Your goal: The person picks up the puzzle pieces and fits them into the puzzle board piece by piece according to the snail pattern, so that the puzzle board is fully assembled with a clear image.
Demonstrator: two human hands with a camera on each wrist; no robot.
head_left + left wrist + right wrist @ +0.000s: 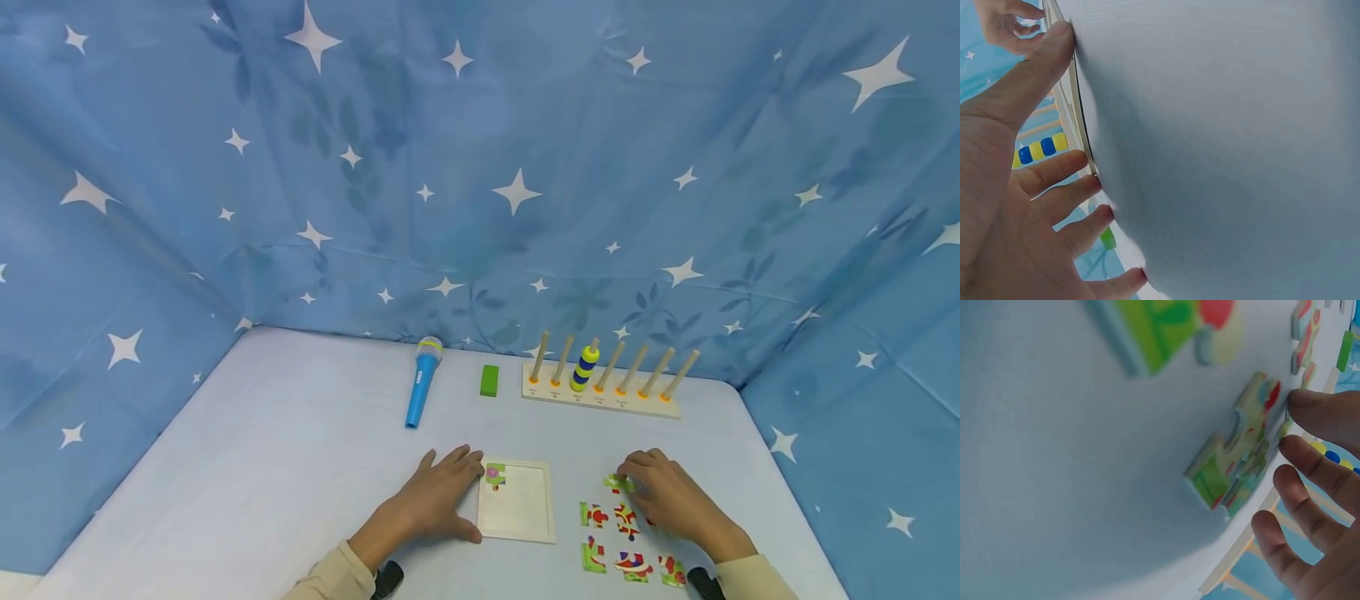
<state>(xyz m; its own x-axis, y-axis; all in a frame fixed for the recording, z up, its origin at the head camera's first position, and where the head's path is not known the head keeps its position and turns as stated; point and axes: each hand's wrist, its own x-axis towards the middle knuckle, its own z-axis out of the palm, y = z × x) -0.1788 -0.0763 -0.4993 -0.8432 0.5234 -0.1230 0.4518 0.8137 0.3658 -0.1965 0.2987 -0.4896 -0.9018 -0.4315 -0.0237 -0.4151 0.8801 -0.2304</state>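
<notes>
Wooden jigsaw tray [521,510] being filled, it seems, at the stage of picking up another piece.
The tray's left edge is touched by the spread left hand [438,497], nothing gripped; one flower piece [495,473] is seated in its upper-left corner. Right of the tray, among loose jigsaw pieces [633,567], a green-and-red piece [613,482] is met by the right hand [671,496], fingers part-curled; whether it is pinched cannot be told. A secure pinch seems called for.

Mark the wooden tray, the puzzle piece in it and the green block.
Wooden tray [521,510]: head view, on its bare floor.
Puzzle piece [495,474]: head view, near its middle.
Green block [489,381]: head view, middle of its visible face.
</notes>
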